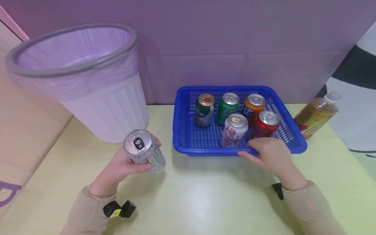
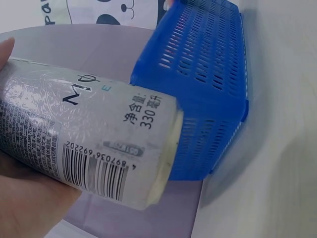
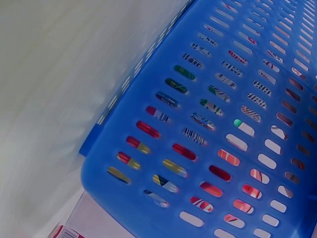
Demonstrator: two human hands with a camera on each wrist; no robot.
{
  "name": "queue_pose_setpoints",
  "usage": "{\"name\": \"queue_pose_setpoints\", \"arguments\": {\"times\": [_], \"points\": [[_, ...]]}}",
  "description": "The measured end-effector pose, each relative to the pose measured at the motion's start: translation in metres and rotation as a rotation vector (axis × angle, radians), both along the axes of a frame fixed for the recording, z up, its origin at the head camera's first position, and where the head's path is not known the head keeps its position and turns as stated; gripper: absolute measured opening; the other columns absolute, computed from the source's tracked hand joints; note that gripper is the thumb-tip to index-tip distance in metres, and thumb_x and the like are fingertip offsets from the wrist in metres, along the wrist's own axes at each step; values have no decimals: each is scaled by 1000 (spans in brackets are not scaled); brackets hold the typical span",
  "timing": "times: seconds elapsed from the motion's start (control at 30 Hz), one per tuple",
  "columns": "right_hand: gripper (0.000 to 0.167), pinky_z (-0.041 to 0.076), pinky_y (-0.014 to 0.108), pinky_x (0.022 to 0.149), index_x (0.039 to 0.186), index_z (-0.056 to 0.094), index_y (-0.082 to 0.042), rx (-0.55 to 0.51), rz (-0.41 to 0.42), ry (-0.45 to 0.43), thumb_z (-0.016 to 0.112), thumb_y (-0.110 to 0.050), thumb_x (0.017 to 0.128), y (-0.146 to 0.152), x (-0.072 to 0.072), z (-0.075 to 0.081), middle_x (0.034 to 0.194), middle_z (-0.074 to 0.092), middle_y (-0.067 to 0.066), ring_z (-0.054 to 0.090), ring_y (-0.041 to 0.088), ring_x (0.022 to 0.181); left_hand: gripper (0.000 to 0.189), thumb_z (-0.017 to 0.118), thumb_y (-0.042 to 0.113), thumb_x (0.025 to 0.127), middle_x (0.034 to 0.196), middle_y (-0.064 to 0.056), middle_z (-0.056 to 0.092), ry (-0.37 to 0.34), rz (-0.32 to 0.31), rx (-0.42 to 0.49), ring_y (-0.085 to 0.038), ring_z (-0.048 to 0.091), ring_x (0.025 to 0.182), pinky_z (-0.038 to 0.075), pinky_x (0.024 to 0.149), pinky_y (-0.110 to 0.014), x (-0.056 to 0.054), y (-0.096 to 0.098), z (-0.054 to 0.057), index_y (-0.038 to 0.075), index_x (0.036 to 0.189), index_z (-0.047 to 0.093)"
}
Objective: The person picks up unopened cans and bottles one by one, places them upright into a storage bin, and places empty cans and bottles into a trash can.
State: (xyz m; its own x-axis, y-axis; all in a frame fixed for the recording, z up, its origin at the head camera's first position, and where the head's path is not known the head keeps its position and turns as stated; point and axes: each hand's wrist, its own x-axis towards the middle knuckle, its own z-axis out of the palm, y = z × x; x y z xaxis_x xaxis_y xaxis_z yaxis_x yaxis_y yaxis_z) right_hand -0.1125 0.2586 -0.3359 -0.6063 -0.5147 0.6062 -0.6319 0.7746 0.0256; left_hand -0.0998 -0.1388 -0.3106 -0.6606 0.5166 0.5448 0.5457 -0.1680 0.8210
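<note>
My left hand [image 1: 124, 163] grips a silver-white drink can [image 1: 149, 156] above the table, left of the blue basket [image 1: 205, 150]. The can is tilted, its top toward the head camera; in the left wrist view the can [image 2: 99, 134] shows a barcode and "330" near its base. My right hand [image 1: 271, 155] rests on the basket's front rim, thumb outside and fingers over the edge, close to a red can [image 1: 265, 124]. Beside that stands a white Coca-Cola can [image 1: 234, 132]. Behind them are a dark green can [image 1: 204, 111], a green can [image 1: 227, 109] and an orange can [image 1: 254, 106].
A white ribbed bin [image 1: 108, 104] with a purple liner and grey rim stands at the back left. To the basket's right leans a bottle [image 1: 317, 114] of brown drink with a pale cap. A purple cloth wall [image 1: 235, 39] closes off the back of the table [image 1: 194, 202].
</note>
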Motion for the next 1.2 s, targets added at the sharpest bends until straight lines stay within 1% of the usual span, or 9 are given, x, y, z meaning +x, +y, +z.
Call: {"name": "queue_pose_setpoints", "arguments": {"times": [0.2,0.3,0.4,0.47,0.6,0.77,0.93,1.03,1.2], "points": [[64,31,23,46,63,57,-13,-1,7,4,34,-66,92,1,0,1,54,47,-6,39,5,47,52,75,1,74,113,-1,62,-1,-23,35,-16,59,107,41,100,-29,-1,7,13,13,120,54],[64,31,24,45,63,56,-14,1,8,10,33,-66,92,0,-1,1,54,46,-6,39,6,47,52,74,0,74,113,-2,62,-7,-40,72,-17,58,107,41,100,-30,-1,13,21,14,120,54],[66,31,24,45,62,55,-14,5,4,14,30,-67,92,0,-1,1,54,47,-5,39,6,47,50,74,1,75,112,-4,62,2,-37,114,-19,58,107,42,99,-31,-3,18,29,13,119,55],[66,31,23,45,62,56,-14,7,0,10,30,-67,92,1,-1,1,53,47,-5,39,6,47,50,75,2,75,112,-5,63,1,-27,143,-19,59,106,43,98,-31,-4,22,34,14,119,54],[66,31,23,45,63,57,-14,7,-8,0,32,-67,92,1,-1,1,53,48,-5,39,6,47,50,75,5,76,111,-5,62,-19,19,193,-19,59,105,45,97,-32,-7,28,41,15,120,53],[65,32,22,46,63,57,-14,8,-11,-10,34,-67,91,1,0,0,53,48,-6,39,5,47,56,77,11,76,112,-2,61,-77,62,236,-17,57,107,43,98,-32,-10,37,46,17,123,48],[62,31,22,46,63,57,-14,12,-13,-20,38,-66,91,1,1,1,53,47,-6,38,4,47,62,82,21,72,109,0,63,-83,83,263,-16,58,103,44,96,-31,-15,49,49,19,123,47],[60,31,22,47,62,56,-15,16,-11,-20,39,-65,91,0,1,2,53,47,-7,38,4,48,63,83,20,70,108,1,64,-99,83,277,-16,59,103,44,95,-31,-18,55,48,17,123,48],[64,32,23,46,62,56,-14,12,-7,-7,33,-67,92,0,1,1,54,49,-6,40,5,47,65,85,24,67,107,3,64,-155,104,236,-14,58,104,44,96,-30,-24,64,46,15,121,49]]}}
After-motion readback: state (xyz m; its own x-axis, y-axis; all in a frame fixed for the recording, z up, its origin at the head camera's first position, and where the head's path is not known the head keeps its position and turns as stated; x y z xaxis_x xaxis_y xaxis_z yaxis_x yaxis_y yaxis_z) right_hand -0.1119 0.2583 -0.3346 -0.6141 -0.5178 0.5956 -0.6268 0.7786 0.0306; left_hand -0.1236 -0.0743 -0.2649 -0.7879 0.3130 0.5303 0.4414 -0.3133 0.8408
